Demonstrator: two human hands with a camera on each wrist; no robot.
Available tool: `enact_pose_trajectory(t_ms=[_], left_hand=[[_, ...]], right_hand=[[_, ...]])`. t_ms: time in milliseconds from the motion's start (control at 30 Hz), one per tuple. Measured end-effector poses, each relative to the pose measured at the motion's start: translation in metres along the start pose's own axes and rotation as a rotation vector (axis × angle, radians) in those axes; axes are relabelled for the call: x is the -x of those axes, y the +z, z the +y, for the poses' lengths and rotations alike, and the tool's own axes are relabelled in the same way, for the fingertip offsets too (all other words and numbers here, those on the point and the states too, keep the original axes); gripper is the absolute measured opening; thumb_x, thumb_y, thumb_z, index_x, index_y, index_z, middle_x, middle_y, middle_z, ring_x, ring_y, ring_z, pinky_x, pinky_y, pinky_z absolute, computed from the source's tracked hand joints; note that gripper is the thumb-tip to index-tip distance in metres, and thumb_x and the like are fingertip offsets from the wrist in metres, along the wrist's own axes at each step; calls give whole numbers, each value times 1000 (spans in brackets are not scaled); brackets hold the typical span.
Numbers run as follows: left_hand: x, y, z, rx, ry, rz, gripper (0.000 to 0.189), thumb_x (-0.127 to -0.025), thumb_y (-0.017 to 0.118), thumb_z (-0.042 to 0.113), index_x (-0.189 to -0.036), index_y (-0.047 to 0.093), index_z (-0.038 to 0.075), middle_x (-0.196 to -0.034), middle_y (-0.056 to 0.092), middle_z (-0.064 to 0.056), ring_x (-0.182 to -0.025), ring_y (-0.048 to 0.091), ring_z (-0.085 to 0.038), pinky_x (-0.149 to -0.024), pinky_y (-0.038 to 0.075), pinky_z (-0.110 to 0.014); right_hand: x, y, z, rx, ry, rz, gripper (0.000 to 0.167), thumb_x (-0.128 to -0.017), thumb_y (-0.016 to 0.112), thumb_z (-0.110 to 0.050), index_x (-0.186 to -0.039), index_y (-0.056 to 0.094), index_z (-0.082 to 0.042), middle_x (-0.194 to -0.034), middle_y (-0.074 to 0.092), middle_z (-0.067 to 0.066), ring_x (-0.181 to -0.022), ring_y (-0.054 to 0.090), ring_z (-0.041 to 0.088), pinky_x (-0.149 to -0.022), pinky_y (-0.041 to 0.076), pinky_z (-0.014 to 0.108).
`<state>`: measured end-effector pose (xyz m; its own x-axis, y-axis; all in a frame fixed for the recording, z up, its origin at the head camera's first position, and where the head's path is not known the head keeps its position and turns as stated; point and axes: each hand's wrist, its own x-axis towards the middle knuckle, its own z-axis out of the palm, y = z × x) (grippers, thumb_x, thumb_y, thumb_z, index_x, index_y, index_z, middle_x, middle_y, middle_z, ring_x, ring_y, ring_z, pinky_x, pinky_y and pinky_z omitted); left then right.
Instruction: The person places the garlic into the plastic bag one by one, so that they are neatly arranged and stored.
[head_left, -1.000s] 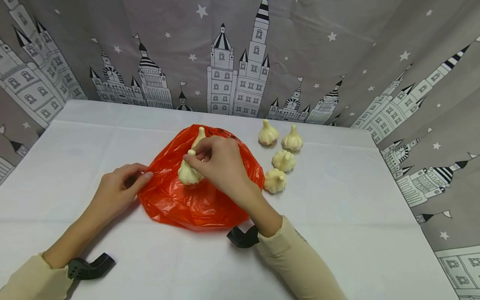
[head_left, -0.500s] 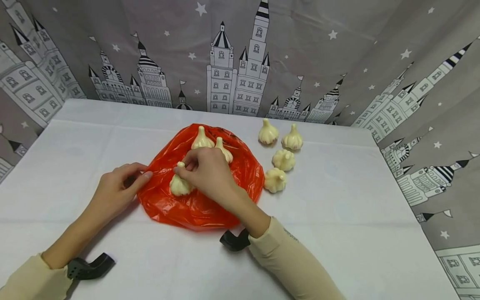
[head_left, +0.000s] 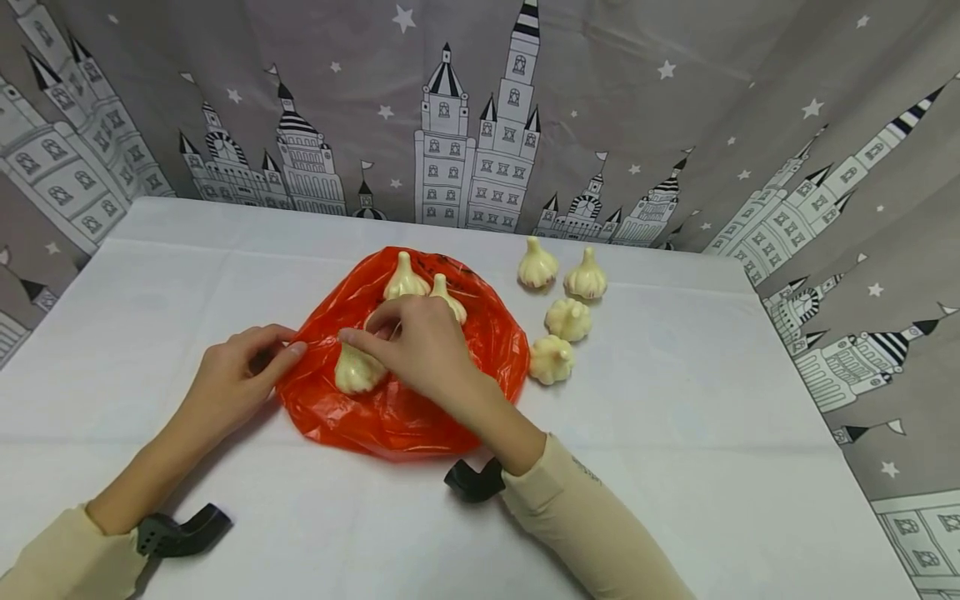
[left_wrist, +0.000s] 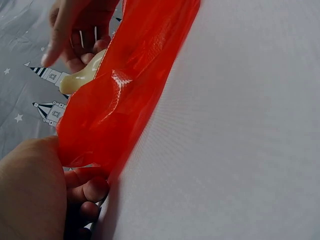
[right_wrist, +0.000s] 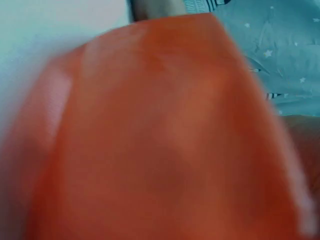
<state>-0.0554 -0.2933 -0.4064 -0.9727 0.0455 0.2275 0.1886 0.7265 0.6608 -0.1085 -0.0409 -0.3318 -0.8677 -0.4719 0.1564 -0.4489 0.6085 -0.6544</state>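
An opened-out red plastic bag lies on the white table, with its edge pinched between the thumb and fingers of my left hand. Inside it, near that edge, sits a garlic bulb. My right hand is just over this bulb, thumb and fingers spread apart; in the left wrist view the thumb stands off from the bulb's stem. Two more bulbs are at the back of the bag, one garlic bulb at left and another garlic bulb partly hidden by my right hand. Red plastic fills the right wrist view.
Right of the bag stand several loose garlic bulbs, among them a near bulb close to the bag's edge and a far bulb. A grey curtain printed with castles hangs behind the white table.
My right hand has carried the garlic bulb left and toward me inside the bag, set it down and let go. The left hand has kept its place at the bag's edge.
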Motion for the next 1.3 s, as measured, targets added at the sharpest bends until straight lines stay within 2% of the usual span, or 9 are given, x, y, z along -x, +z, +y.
enact_pose_trajectory(t_ms=[167, 367, 633, 833, 1033, 1300], left_hand=[[0, 0, 1, 3, -3, -2, 26, -102, 70, 23, -121, 73, 6, -97, 72, -10, -81, 52, -6, -70, 45, -7], [0, 1, 0, 9, -3, 0, 26, -101, 71, 23, -121, 73, 6, -98, 73, -11, -81, 52, -5, -70, 46, -7], [0, 1, 0, 7, -5, -1, 26, -102, 71, 23, -121, 73, 6, -99, 73, -11, -82, 52, -5, -70, 45, -7], [0, 0, 1, 7, 0, 1, 25, -101, 71, 22, -120, 73, 6, -95, 71, -8, -80, 51, -8, -68, 45, -10], [0, 0, 0, 6, 0, 4, 24, -101, 71, 22, -120, 73, 6, -95, 71, -9, -80, 51, -8, -69, 45, -10], [0, 1, 0, 6, -5, -3, 25, -102, 71, 22, -120, 73, 6, -97, 72, -9, -81, 52, -7, -69, 46, -9]], right_hand=[[2, -12, 2, -15, -17, 48, 31, -99, 73, -45, -92, 83, -17, -66, 64, -14, -67, 57, 4, -65, 48, 21], [5, -21, 5, -16, -16, 58, 30, -100, 71, -44, -91, 82, -18, -69, 66, -12, -68, 57, 6, -66, 47, 22], [13, -35, 14, -8, -11, 56, 29, -100, 72, -40, -102, 84, -14, -85, 75, -7, -76, 60, 8, -72, 49, 24], [19, -51, 31, -42, -17, 106, 22, -100, 74, -34, -97, 83, -14, -82, 73, -6, -75, 59, 11, -70, 49, 26], [29, -74, 50, -64, -9, 164, 20, -99, 76, -28, -99, 83, -9, -87, 76, 0, -77, 63, 13, -72, 54, 29], [50, -109, 80, -17, 33, 244, 17, -97, 77, -24, -100, 83, -8, -89, 78, 2, -75, 67, 14, -70, 57, 30]])
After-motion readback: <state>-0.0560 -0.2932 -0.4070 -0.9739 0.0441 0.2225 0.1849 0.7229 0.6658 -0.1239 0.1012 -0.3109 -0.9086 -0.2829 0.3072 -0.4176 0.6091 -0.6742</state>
